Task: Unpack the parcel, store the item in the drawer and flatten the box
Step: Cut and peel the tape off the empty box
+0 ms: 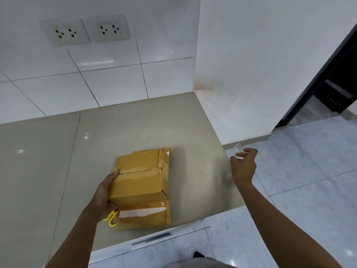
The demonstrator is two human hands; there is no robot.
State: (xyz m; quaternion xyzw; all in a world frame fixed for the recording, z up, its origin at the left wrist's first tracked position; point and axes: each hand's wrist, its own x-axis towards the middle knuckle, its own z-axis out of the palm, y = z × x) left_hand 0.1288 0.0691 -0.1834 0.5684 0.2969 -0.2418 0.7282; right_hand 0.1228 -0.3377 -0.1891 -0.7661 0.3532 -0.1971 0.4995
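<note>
A brown cardboard box lies on the beige countertop, near its front edge. Tape runs across its top seam, and a white label strip shows on the near flap. My left hand grips the box's left side and also holds yellow-handled scissors, whose loops stick out below my palm. The blades are hidden. My right hand hovers past the counter's right edge with fingers loosely curled and nothing in it.
A white tiled wall with two socket plates stands behind the counter. A dark drawer handle shows under the front edge. Grey floor tiles and a dark doorway lie to the right.
</note>
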